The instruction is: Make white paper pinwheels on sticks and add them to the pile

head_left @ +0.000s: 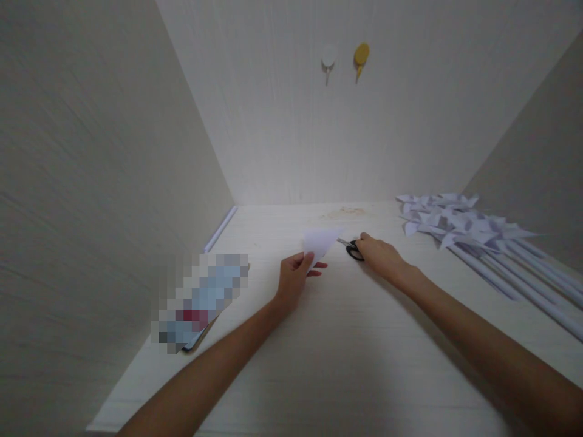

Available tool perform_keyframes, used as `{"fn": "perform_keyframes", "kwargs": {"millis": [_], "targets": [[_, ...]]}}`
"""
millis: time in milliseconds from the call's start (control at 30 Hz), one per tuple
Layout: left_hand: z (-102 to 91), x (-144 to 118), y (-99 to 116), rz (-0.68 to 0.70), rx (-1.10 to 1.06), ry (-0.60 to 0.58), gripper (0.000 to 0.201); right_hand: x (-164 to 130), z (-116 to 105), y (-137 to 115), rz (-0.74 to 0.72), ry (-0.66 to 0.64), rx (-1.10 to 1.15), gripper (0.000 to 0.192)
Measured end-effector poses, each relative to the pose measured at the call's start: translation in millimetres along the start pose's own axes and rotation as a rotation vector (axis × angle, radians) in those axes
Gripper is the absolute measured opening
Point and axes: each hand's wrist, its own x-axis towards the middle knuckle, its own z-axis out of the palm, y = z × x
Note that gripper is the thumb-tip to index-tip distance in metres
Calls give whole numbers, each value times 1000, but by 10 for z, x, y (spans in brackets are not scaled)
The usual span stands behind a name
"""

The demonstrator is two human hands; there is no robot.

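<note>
Surface: pale wooden tabletop [346, 340] boxed in by light walls on three sides.
Left hand [294, 276]: fingers [306, 261] pinched shut on the lower edge of a white folded paper triangle [320, 243], held just off the table.
Right hand [380, 255]: curled closed around the black handles of the scissors [351, 247] (blades barely visible, too small to tell how far apart).
Paper to scissors: blade tips meet the triangle's right edge, between both hands.
Right side: paper pinwheels [460, 221] on white sticks, well apart.
Left side: blurred-out package [200, 300].
Far wall: white hook [328, 57] beside yellow hook [361, 56].
</note>
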Motion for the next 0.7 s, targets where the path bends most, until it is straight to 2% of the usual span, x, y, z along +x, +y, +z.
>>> {"fn": "perform_keyframes", "kwargs": {"millis": [100,167,200,267,333,400,500,700], "targets": [[-18,-13,31,149,156,-59,22,-51,85,36,10,197,325,20],[-26,-26,47,260,269,-86,22,-124,144,1,54,288,749,20],[-29,-33,51,304,318,-100,22,-171,170,-38,93,267,1020,25],[-31,-49,48,376,396,-145,23,-274,211,-142,143,92,1553,41],[-35,-62,27,443,462,-215,24,-359,239,-245,136,-83,1917,45],[-44,-69,-2,507,530,-301,26,-404,258,-311,109,-136,2075,42],[-58,-69,-34,559,610,-388,30,-406,284,-330,95,-90,2111,35],[-59,-53,14,473,592,-424,28,-413,301,-299,70,-70,2121,30]]}}
